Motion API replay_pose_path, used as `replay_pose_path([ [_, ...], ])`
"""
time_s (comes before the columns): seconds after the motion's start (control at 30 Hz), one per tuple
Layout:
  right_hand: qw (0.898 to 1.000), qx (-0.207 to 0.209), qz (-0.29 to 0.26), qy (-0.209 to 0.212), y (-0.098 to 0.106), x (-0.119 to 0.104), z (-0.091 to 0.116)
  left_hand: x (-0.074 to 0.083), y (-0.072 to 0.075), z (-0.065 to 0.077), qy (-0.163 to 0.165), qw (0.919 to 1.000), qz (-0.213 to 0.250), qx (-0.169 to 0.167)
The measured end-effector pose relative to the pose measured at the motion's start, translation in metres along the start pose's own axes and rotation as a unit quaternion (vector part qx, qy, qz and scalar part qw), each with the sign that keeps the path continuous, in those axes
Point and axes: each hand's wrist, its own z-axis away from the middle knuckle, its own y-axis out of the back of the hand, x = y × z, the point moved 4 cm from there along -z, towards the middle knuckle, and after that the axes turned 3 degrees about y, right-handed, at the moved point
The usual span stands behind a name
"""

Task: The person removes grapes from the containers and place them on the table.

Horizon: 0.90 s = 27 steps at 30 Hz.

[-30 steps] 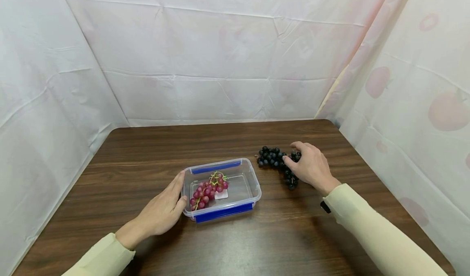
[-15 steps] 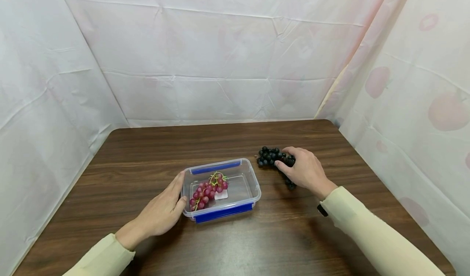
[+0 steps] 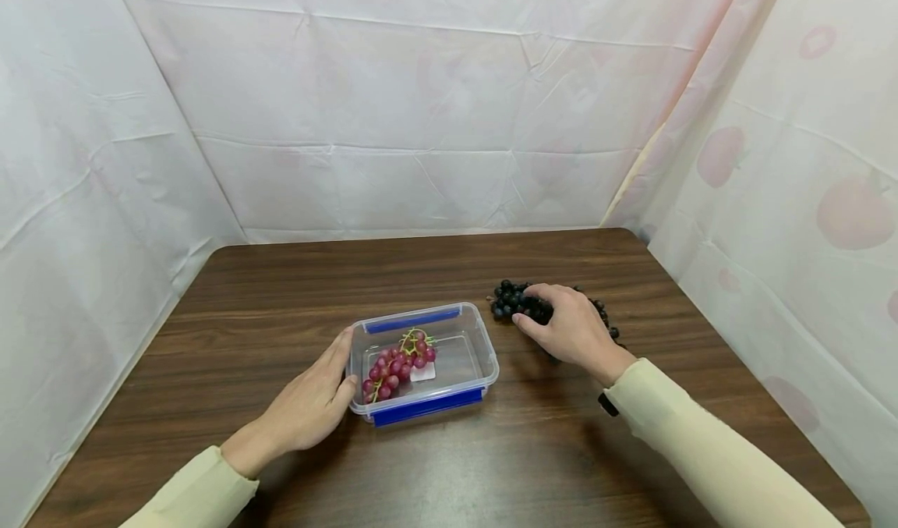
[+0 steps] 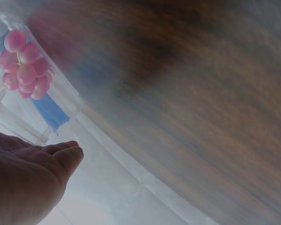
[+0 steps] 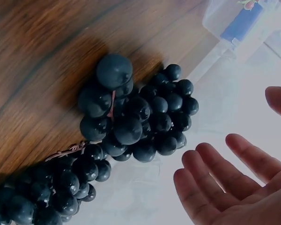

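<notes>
One container (image 3: 429,408) touches straight left fingers (image 3: 339,351); parted, empty right fingers (image 5: 225,168) overhang black grapes (image 5: 129,130).

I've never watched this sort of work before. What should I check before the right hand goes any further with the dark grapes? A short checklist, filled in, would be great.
1. Box uncovered: ok; no lid lies over it.
2. Box steadied: ok; the left hand touches its left side.
3. Red grapes inside the box: ok.
4. Room beside them: ok; bare box floor shows to their right.
5. Right hand gripping the dark grapes: not ok; its relaxed fingers are not closed around them.
6. Dark grapes all one bunch: cannot tell.
</notes>
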Motion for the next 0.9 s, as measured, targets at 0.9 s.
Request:
replay_pose_path([
  [0.9, 0.997, 0.009, -0.037, 0.070, -0.011, -0.025, -0.005, 0.000, 0.000, -0.001, 0.004, 1.0000, 0.002, -0.004],
])
